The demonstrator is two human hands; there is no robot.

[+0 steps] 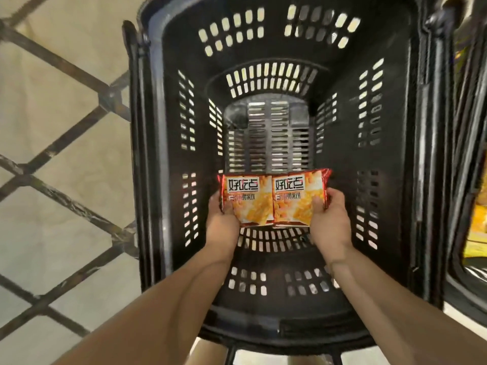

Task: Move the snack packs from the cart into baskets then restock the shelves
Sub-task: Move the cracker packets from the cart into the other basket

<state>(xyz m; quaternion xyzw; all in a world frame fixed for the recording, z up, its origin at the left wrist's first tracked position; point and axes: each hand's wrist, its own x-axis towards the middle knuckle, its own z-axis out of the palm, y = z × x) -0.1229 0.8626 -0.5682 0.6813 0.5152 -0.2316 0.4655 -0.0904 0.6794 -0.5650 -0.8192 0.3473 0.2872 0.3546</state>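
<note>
Two orange-and-red snack packs lie side by side low inside a deep black slotted basket (168, 143). My left hand (221, 222) grips the left snack pack (249, 200) by its left edge. My right hand (329, 222) grips the right snack pack (299, 198) by its right edge. Both forearms reach down over the basket's near rim. The basket floor beyond the packs is bare slotted plastic.
Pale floor tiles with dark diagonal lines lie to the left. At the right edge stands another black container (463, 285) with yellow packs (478, 233) inside. The basket's folded handle (429, 154) lies along its right rim.
</note>
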